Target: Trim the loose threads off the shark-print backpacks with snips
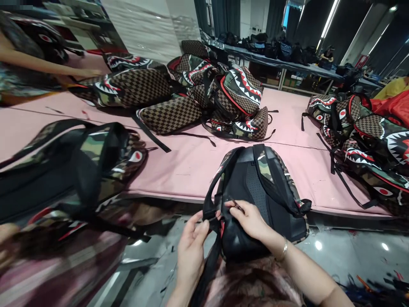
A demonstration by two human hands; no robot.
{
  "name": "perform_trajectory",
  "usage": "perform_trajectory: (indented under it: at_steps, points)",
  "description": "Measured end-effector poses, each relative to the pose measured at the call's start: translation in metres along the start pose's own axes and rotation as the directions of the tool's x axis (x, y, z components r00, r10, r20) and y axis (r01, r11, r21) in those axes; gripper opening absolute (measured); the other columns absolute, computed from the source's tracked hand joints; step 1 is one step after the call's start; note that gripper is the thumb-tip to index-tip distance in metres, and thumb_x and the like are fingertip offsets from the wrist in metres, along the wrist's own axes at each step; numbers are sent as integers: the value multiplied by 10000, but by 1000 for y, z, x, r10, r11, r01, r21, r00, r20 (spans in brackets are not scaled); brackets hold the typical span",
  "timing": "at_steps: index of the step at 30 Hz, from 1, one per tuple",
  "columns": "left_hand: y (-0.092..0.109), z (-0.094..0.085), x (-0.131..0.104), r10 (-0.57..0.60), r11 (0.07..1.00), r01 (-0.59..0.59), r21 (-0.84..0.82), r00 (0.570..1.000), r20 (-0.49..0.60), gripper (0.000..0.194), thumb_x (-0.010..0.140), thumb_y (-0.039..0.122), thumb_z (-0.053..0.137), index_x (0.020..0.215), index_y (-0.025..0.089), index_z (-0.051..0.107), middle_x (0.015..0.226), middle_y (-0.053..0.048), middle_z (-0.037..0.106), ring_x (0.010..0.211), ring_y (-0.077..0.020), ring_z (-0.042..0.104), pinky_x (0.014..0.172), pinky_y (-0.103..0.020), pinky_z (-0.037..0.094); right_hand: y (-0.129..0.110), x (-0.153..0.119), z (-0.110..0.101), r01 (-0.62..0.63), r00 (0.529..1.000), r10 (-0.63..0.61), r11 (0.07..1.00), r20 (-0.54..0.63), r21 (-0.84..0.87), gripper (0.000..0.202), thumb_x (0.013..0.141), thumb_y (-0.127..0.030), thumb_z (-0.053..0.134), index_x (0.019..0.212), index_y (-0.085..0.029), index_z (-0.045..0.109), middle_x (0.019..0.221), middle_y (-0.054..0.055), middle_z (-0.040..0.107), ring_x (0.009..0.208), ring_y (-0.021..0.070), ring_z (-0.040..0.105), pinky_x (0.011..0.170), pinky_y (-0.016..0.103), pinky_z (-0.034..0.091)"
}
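Backpack (260,187), black back panel (254,183), camouflage-patched straps (266,169); left hand (193,238) pinching black webbing (209,212), right hand (251,218) gripping small dark tool (237,206)

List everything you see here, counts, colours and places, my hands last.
Table: 1, pink, middle
Front backpack: 1, mainly black, near edge
Left backpack: 1, black and camouflage, left
Middle backpacks: several, brown-checked and camouflage, behind
Right backpacks: several, brown-checked and camouflage, right
Dark bags: many, blackish, far table
Red fabric: 1, red, right edge
Co-workers' hands: at least 2, bare, left
Smaller background details: unclear
Small tool: 1, dark, over front backpack
Bracelet: 1, silvery, right wrist
Left hand: 1, bare, on black strap
Right hand: 1, bare, on tool
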State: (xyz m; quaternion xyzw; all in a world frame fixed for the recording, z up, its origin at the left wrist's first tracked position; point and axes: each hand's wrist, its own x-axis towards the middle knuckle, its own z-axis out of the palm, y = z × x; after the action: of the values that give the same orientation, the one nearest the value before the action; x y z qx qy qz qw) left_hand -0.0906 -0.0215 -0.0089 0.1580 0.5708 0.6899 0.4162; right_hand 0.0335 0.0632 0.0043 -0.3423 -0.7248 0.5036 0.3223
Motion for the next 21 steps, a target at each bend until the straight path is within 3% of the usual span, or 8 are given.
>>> perform_trajectory:
  at_steps: [3, 6, 9, 12, 17, 19, 21]
  points:
    - [1, 2, 3, -24, 998, 22, -55, 999, -35, 458, 585, 410, 735, 967, 208, 583, 812, -7, 686, 822, -189, 625, 775, -302, 469, 12, 2, 22, -36, 995, 38, 999, 94, -18, 214, 818, -214, 561, 1022, -243, 619, 993, 5, 673, 923, 166, 625, 828, 299, 478]
    - [-4, -7, 10, -126, 989, 123, -77, 992, -33, 445, 562, 382, 745, 933, 201, 582, 812, -6, 683, 730, -166, 623, 674, -276, 483, 23, -4, 40, -51, 997, 63, 968, 43, -247, 229, 683, -210, 707, 892, -222, 613, 890, 5, 651, 822, 173, 607, 719, 268, 469]
    - [-8, -20, 17, -205, 979, 204, -17, 976, -72, 466, 493, 280, 781, 901, 201, 570, 698, 36, 660, 581, -104, 590, 597, -220, 472, 31, -12, 54, -58, 998, 61, 877, -10, -476, 135, 701, -143, 648, 780, -219, 570, 767, -13, 603, 712, 156, 569, 611, 234, 418]
    - [-9, -32, 19, -265, 962, 268, 50, 962, -59, 443, 444, 196, 789, 840, 164, 593, 666, 15, 660, 547, -105, 590, 560, -216, 479, 37, -19, 64, 15, 1000, -7, 814, 16, -581, 177, 721, -50, 530, 771, -219, 549, 762, -13, 576, 665, 137, 550, 563, 215, 388]
    - [-11, -35, 16, -308, 950, 310, 25, 949, -64, 459, 467, 209, 780, 859, 164, 547, 528, 29, 608, 478, -147, 594, 475, -246, 478, 39, -29, 63, 137, 990, -90, 818, 111, -558, 182, 733, -57, 495, 760, -219, 572, 795, 5, 587, 702, 136, 571, 587, 211, 424]
    - [-10, -31, 15, -252, 968, 250, -35, 964, -84, 456, 516, 258, 763, 887, 205, 502, 492, 83, 554, 451, -106, 560, 471, -207, 461, 37, -30, 59, 173, 983, -126, 879, 132, -445, 216, 722, -57, 501, 814, -226, 599, 864, 11, 613, 768, 140, 591, 628, 216, 452]
    - [-7, -26, 16, -195, 978, 187, -88, 976, -93, 447, 533, 266, 755, 877, 238, 471, 512, 106, 538, 476, -82, 554, 518, -196, 479, 34, -27, 55, 127, 991, -113, 947, 64, -293, 192, 745, -83, 503, 823, -220, 613, 865, 13, 635, 793, 144, 602, 677, 231, 471]
